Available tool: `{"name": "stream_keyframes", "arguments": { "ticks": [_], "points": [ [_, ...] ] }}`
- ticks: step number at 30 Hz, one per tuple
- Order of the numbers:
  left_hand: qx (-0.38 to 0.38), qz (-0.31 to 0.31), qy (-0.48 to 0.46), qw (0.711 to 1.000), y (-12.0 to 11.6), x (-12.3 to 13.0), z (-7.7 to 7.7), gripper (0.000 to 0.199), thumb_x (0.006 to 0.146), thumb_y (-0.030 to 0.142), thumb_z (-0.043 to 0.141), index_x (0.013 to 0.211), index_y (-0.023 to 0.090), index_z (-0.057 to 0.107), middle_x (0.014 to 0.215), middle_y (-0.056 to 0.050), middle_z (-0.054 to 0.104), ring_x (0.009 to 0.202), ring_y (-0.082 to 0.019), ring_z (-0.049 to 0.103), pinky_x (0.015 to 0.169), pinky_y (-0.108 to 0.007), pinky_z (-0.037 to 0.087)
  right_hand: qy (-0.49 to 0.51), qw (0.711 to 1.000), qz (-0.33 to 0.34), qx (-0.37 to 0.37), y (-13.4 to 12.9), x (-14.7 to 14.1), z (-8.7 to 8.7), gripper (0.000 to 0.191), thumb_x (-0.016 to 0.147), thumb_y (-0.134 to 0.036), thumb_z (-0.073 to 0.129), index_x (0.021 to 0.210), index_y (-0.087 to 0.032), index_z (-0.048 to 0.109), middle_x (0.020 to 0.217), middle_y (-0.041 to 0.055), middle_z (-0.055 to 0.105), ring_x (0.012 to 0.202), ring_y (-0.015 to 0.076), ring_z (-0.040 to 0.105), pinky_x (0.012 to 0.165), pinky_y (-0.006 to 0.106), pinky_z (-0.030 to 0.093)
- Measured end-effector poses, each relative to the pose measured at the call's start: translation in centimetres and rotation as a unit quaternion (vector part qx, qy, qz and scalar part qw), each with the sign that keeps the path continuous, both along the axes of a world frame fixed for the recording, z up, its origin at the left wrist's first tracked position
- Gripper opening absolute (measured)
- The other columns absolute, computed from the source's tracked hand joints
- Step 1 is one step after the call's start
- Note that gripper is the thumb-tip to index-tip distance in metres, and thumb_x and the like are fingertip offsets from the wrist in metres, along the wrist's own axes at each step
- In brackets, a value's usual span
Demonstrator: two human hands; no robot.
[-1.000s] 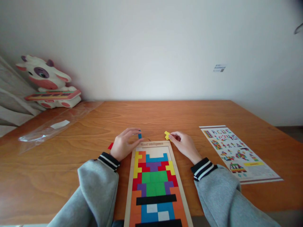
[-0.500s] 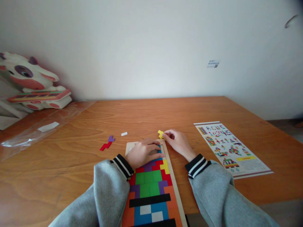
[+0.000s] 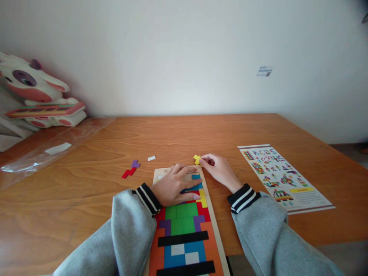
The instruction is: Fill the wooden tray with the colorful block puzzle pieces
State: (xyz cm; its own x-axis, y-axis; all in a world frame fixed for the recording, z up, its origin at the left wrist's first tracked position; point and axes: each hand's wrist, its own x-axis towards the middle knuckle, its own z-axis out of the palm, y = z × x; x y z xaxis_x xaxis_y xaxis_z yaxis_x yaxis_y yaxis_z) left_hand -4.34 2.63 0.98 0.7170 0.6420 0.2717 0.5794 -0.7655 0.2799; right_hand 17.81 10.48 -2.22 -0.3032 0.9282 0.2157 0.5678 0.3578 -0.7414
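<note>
A puzzle board [image 3: 216, 234] with a pale wooden frame lies in front of me, filled largely with coloured block pieces. My left hand [image 3: 172, 186] rests on its upper part, fingers spread over blue, red and purple pieces and hiding some of them. Just beyond the board's far right corner, my right hand [image 3: 219, 170] pinches a small yellow puzzle piece [image 3: 196, 159] between thumb and fingertips. Green pieces [image 3: 182, 216], black bars [image 3: 183, 239] and orange pieces [image 3: 156, 255] fill the nearer part of the board.
Left of the board lie a purple piece [image 3: 135, 164], a red piece [image 3: 128, 173] and a white piece [image 3: 151, 158]. A printed pattern sheet [image 3: 283, 178] lies on the right. Clear plastic wrap [image 3: 31, 163] and a cow-shaped toy keyboard [image 3: 47, 111] are at the far left.
My left hand's fingers have spread wider and reach slightly nearer on the board. The yellow piece has turned a little in my right fingertips. The whole view has shifted slightly.
</note>
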Motion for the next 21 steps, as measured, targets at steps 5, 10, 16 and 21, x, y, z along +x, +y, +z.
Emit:
{"name": "stream_keyframes", "arguments": {
  "ticks": [5,10,16,21],
  "points": [
    [0.004,0.008,0.012,1.000,-0.1,0.1,-0.2,0.051,0.096,0.058,0.050,0.136,0.028,0.061,0.140,-0.013,0.055,0.120,-0.032,0.048,0.102,-0.050,0.042,-0.004,1.000,0.004,-0.002,-0.1,0.1,0.3,0.029,0.090,-0.045,0.057,0.093,-0.021,0.073,0.083,0.0050,0.074,0.070,0.0187,0.064,0.064,0.031,0.047],
    [0.020,0.023,0.016,0.999,-0.2,0.0,-0.3,0.054,0.095,0.060,0.050,0.137,0.026,0.060,0.144,-0.015,0.052,0.119,-0.033,0.048,0.099,-0.053,0.044,-0.011,1.000,0.006,0.003,-0.1,0.2,0.5,0.033,0.091,-0.049,0.055,0.093,-0.022,0.073,0.082,0.0047,0.074,0.068,0.0184,0.062,0.063,0.030,0.046],
    [0.071,-0.021,-0.030,0.997,0.0,-1.1,0.2,0.034,0.099,0.042,0.053,0.122,0.022,0.069,0.128,-0.009,0.069,0.111,-0.027,0.057,0.095,-0.043,0.047,-0.023,1.000,0.007,0.010,-0.3,0.3,0.7,0.035,0.091,-0.050,0.054,0.089,-0.020,0.073,0.078,0.0050,0.072,0.065,0.0180,0.060,0.061,0.030,0.044],
    [0.096,-0.064,-0.063,0.991,-0.2,-1.5,0.1,0.022,0.097,0.033,0.058,0.107,0.022,0.074,0.106,-0.006,0.078,0.100,-0.021,0.065,0.087,-0.036,0.050,-0.029,0.999,0.009,0.017,-0.3,0.3,0.7,0.036,0.092,-0.050,0.054,0.092,-0.020,0.072,0.079,0.0050,0.071,0.066,0.0180,0.059,0.063,0.031,0.044]
  ]
}}
